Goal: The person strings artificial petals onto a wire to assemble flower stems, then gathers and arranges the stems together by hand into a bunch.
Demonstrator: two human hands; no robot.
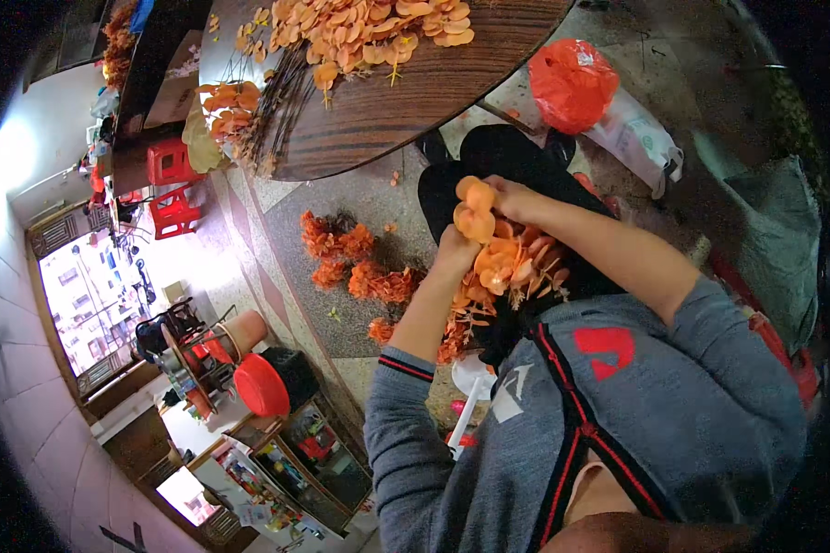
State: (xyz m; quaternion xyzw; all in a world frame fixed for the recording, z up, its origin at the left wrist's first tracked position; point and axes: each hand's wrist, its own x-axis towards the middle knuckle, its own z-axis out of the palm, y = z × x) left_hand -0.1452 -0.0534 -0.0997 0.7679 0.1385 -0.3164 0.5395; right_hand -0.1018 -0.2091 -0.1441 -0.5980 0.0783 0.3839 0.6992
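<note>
My left hand [454, 251] grips a bunch of orange artificial flowers [505, 267] over my lap, the stems pointing down toward my grey jacket. My right hand [505, 192] pinches a small orange petal piece [475, 208] at the top of that bunch, close to my left hand. Both forearms come in from the lower right, sleeves pushed up.
A wooden table [406, 101] ahead carries a heap of loose orange petals [369, 32] and dark stems. Finished orange flower bunches [355, 267] lie on the speckled floor. A red plastic bag [572, 83] and a white bag sit to the right; red stools [171, 184] stand far left.
</note>
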